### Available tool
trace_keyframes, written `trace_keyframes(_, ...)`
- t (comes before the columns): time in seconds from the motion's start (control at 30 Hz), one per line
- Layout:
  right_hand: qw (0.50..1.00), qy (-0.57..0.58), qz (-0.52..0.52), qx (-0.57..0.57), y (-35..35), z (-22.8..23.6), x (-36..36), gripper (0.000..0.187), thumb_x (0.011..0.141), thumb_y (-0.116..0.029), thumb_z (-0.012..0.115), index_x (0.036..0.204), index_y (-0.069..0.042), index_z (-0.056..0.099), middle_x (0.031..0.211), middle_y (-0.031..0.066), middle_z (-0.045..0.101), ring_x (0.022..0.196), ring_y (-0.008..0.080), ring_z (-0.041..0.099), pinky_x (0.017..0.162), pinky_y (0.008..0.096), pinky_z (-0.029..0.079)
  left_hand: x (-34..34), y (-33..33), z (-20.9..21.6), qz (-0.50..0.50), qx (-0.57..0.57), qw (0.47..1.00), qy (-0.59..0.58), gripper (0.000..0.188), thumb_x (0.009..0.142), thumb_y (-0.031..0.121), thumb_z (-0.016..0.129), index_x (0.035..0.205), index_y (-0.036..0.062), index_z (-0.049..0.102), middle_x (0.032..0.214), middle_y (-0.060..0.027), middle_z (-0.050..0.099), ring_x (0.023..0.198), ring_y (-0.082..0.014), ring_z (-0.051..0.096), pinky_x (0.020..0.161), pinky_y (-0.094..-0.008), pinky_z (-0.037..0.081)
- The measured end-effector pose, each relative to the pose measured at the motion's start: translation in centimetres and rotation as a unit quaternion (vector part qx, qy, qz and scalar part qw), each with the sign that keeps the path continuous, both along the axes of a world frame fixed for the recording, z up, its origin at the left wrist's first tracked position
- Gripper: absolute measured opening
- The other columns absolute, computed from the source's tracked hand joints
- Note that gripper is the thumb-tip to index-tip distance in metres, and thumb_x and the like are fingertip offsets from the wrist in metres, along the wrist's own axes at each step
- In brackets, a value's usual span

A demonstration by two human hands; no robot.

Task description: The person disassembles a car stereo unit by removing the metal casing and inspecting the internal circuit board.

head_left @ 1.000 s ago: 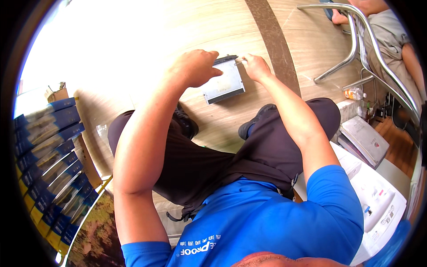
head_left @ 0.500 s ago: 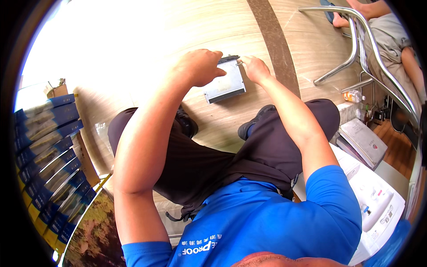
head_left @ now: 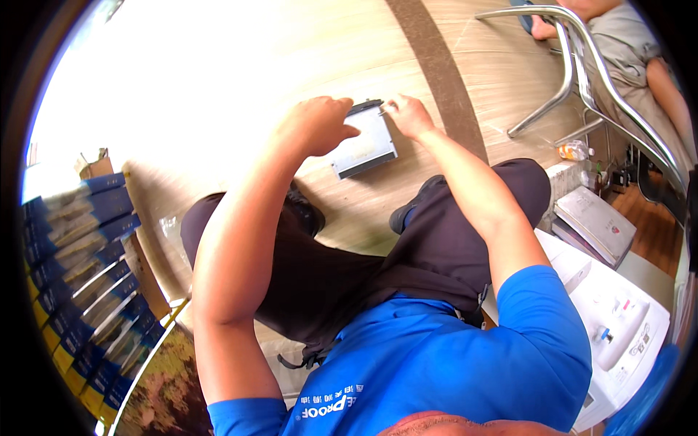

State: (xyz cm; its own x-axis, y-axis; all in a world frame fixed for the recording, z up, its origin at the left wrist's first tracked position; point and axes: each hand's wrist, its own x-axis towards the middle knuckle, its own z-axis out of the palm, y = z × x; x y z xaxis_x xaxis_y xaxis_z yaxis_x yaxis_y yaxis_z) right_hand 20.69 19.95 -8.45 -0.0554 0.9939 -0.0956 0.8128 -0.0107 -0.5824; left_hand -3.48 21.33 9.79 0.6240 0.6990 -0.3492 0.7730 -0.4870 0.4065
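A flat silver metal box with a black front panel, shaped like a car stereo unit (head_left: 366, 142), lies on the floor beyond my feet. Its black panel is on the far side and a dark strip runs along the near edge. My left hand (head_left: 316, 125) is curled at its left far corner, thumb over the top, apparently gripping it. At the right far corner my right hand (head_left: 408, 116) is pinched closed beside the casing. Something thin shows at those fingertips, too small to name.
Blue and yellow boxes (head_left: 87, 254) are stacked on the left. A metal-framed chair (head_left: 567, 80) and a seated person (head_left: 618, 58) are at the upper right. Below them are a small orange-labelled bottle (head_left: 574, 150), a grey book-like case (head_left: 592, 225) and a white water dispenser (head_left: 611, 327).
The view has shifted slightly. The metal box sits a little lower in it and is turned slightly. Both hands stay at the same corners of the box.
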Motion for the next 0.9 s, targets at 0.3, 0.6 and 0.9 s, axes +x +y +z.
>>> trace_keyframes(0.3, 0.997, 0.048, 0.06, 0.032, -0.2, 0.4, -1.0, 0.02, 0.085, -0.022, 0.059, 0.095, -0.007, 0.067, 0.094, 0.0152, 0.067, 0.089, 0.0329, 0.063, 0.079, 0.0403, 0.05, 0.5, 0.0, 1.5, -0.008, -0.057, 0.996, 0.063, 0.051, 0.087, 0.03, 0.062, 0.128, 0.0037, 0.05, 0.113, -0.0213, 0.061, 0.109, -0.0359, 0.056, 0.091, -0.0435, 0.045)
trace_keyframes(0.6, 0.978, 0.15, -0.117, -0.082, 0.0, 0.1, 0.0, 0.029, 0.077, -0.027, 0.073, 0.091, -0.003, 0.067, 0.08, 0.0159, 0.068, 0.074, 0.0247, 0.065, 0.069, 0.0366, 0.051, 0.5, -0.2, 0.0, -0.012, -0.004, 1.0, 0.011, 0.043, 0.083, 0.036, 0.065, 0.113, 0.0064, 0.056, 0.101, -0.0208, 0.065, 0.097, -0.0376, 0.062, 0.08, -0.0471, 0.05)
trace_keyframes(0.9, 0.987, 0.151, -0.045, 0.024, -0.6, 0.0, -0.7, 0.023, 0.087, -0.024, 0.059, 0.096, -0.005, 0.067, 0.076, 0.013, 0.066, 0.073, 0.0266, 0.062, 0.069, 0.0353, 0.049, 0.6, -0.7, 0.9, -0.023, -0.051, 0.998, 0.028, 0.052, 0.086, 0.035, 0.063, 0.126, 0.0046, 0.051, 0.11, -0.0219, 0.061, 0.107, -0.0368, 0.057, 0.088, -0.045, 0.046)
